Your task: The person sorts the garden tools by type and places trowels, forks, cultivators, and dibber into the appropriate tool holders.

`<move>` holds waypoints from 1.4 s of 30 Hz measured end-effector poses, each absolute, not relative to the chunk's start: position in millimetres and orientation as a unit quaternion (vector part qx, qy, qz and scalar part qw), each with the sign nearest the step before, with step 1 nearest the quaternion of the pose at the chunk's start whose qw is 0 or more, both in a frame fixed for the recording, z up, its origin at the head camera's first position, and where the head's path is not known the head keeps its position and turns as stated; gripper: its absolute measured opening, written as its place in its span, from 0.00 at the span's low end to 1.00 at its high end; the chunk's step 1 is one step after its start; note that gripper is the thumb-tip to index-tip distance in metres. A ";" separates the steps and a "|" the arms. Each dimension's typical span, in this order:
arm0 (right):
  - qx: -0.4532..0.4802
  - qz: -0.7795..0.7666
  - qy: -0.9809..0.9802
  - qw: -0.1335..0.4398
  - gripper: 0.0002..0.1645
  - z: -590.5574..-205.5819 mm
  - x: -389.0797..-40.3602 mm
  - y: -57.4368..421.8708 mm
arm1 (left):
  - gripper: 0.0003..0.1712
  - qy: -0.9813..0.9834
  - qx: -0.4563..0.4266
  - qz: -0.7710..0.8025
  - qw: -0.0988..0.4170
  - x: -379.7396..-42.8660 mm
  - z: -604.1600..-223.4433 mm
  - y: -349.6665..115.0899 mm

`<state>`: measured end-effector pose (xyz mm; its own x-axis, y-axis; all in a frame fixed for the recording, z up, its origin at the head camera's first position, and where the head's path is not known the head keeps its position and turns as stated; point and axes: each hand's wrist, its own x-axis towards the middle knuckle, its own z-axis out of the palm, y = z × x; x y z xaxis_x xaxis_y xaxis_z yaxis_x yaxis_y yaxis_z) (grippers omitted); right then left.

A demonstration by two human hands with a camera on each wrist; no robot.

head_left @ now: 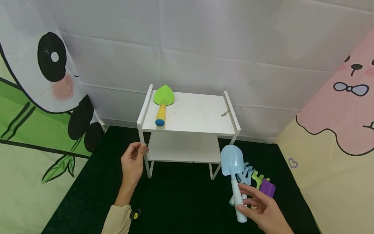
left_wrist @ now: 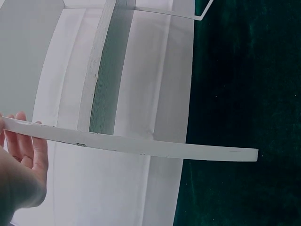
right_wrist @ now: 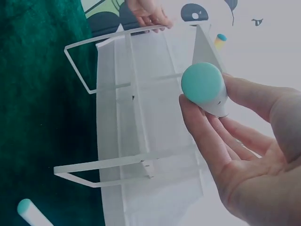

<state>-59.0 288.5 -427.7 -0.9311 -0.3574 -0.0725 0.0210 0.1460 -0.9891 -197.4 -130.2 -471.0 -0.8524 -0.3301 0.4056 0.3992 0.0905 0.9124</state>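
We find the glossy light-blue toy shovel [head_left: 235,188], apparently plastic, pinched by its cylindrical handle in the right hand [head_left: 261,208], before the white two-tier shelf [head_left: 193,112], whose left side the left hand [head_left: 132,163] grips. We judge the shovel light, stiff, slightly slippery; mid-handle suits holding.
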 end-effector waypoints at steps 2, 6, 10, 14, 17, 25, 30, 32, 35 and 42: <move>-0.120 -0.637 0.747 0.148 0.32 -423.6 -60.7 286.0 | 0.08 -0.688 -0.024 -0.674 0.269 -196.9 -470.7 -130.4; -0.109 -0.622 0.762 0.143 0.32 -414.6 -63.5 279.7 | 0.09 -0.690 -0.028 -0.671 0.270 -195.6 -469.8 -131.1; -0.093 -0.607 0.779 0.128 0.33 -406.3 -66.1 271.7 | 0.10 -0.688 -0.039 -0.669 0.278 -195.5 -471.0 -132.1; -0.117 -0.596 0.788 0.099 0.32 -400.8 -69.6 264.7 | 0.10 -0.686 -0.044 -0.670 0.280 -195.5 -472.8 -132.5; -0.147 -0.589 0.791 0.080 0.32 -396.4 -73.1 260.1 | 0.10 -0.687 -0.043 -0.670 0.279 -195.2 -473.1 -132.2; -0.212 -0.576 0.789 0.045 0.30 -382.3 -86.1 247.7 | 0.09 -0.688 -0.038 -0.670 0.276 -193.4 -469.5 -130.9; -0.224 -0.568 0.791 0.034 0.30 -372.9 -94.4 242.1 | 0.09 -0.689 -0.035 -0.670 0.275 -195.0 -471.6 -130.9; -0.230 -0.567 0.790 0.029 0.29 -369.9 -98.3 239.8 | 0.09 -0.688 -0.033 -0.671 0.275 -195.3 -471.6 -130.3; -0.237 -0.561 0.793 0.020 0.29 -365.5 -104.2 235.9 | 0.08 -0.687 -0.030 -0.672 0.276 -195.9 -471.9 -129.9; -0.244 -0.560 0.792 0.025 0.29 -354.1 -121.6 224.4 | 0.08 -0.688 -0.030 -0.670 0.277 -196.4 -472.1 -129.6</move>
